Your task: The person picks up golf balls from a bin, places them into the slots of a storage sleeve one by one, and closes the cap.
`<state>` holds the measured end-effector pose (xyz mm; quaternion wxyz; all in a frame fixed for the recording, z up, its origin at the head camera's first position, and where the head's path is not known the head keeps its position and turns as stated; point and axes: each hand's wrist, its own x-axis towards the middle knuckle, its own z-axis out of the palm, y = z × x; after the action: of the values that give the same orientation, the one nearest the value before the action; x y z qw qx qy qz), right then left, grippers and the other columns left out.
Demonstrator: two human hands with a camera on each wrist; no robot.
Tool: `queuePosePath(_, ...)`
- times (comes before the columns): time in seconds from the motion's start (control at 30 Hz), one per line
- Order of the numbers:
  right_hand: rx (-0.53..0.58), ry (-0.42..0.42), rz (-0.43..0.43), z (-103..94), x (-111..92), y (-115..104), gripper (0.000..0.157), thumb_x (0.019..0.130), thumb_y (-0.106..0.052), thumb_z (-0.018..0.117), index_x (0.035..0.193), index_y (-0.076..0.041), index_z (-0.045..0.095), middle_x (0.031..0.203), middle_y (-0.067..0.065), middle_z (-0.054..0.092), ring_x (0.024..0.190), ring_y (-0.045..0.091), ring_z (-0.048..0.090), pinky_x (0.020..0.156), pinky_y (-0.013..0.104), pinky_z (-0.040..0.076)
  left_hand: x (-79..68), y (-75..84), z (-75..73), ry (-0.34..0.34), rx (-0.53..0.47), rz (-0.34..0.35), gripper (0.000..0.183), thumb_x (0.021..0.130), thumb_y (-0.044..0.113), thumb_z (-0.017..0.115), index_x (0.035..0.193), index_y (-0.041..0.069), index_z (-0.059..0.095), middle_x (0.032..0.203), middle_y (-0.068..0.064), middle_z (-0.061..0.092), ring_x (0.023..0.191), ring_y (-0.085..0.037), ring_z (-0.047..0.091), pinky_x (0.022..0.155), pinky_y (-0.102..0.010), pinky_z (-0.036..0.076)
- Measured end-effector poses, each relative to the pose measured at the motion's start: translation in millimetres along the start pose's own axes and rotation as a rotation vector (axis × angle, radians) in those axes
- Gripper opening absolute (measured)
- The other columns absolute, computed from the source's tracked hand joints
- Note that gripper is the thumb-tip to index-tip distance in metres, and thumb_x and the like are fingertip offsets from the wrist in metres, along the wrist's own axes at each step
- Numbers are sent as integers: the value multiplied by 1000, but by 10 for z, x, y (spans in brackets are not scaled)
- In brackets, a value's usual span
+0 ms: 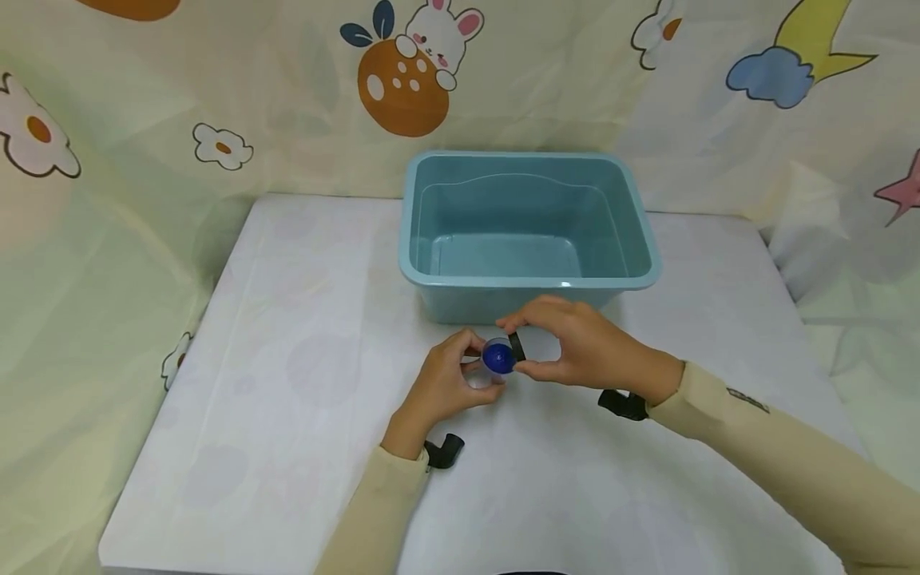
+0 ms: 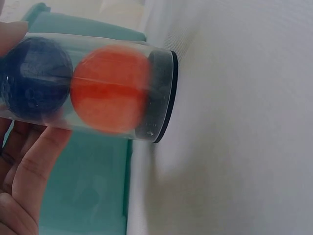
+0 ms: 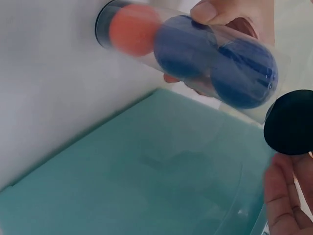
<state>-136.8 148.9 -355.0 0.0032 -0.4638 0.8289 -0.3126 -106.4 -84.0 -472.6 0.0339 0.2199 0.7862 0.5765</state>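
Note:
My left hand (image 1: 446, 379) grips a clear tube (image 3: 257, 112) above the white table, its mouth facing up in the head view. Inside the tube are an orange ball (image 2: 111, 89) at the dark-capped bottom and two blue balls, the upper blue ball (image 3: 244, 73) close to the mouth. With thumb and fingers, my right hand (image 1: 585, 347) pinches a round black lid (image 1: 517, 346) by its edges. The lid (image 3: 291, 122) is tilted beside the mouth and leaves it uncovered; whether it touches the rim I cannot tell.
A blue-green plastic bin (image 1: 532, 282) stands just beyond both hands at the back of the table (image 1: 302, 383). No contents show in it. A printed cloth (image 1: 287, 80) hangs behind and at both sides. Each wrist carries a black camera mount (image 1: 444, 451).

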Motion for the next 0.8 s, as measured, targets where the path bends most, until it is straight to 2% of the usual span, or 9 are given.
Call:
queuePosePath(0.23, -10, -107, -61, 66, 141, -29, 45, 84, -1, 92, 125, 1, 75, 125, 11, 77, 117, 28, 73, 97, 42, 63, -4, -31, -11, -6, 15, -4, 40, 82, 1, 91, 108, 4, 61, 113, -10, 68, 115, -28, 70, 98, -31, 62)
queuePosePath(0.33, -39, -155, -91, 87, 196, -49, 43, 84, -2, 93, 124, 1, 77, 125, 10, 77, 117, 28, 72, 96, 40, 63, -3, -32, -14, -3, 45, 1, 40, 82, 4, 90, 109, 5, 61, 115, -9, 69, 115, -27, 70, 97, -27, 61)
queuePosePath(0.5, -94, -223, -117, 95, 267, -63, 38, 85, -3, 92, 120, 1, 78, 122, 10, 77, 111, 27, 71, 93, 37, 63, 6, -31, -15, 1, 54, 0, 39, 82, 5, 90, 108, 7, 61, 113, -7, 68, 112, -25, 69, 96, -26, 61)
queuePosePath(0.8, -96, -256, -113, 76, 314, -81, 38, 83, -3, 93, 119, -2, 80, 120, 7, 78, 106, 26, 70, 91, 35, 63, 7, -43, -16, -7, 52, 0, 41, 82, 6, 91, 111, 7, 62, 114, -7, 68, 112, -24, 69, 96, -27, 61)
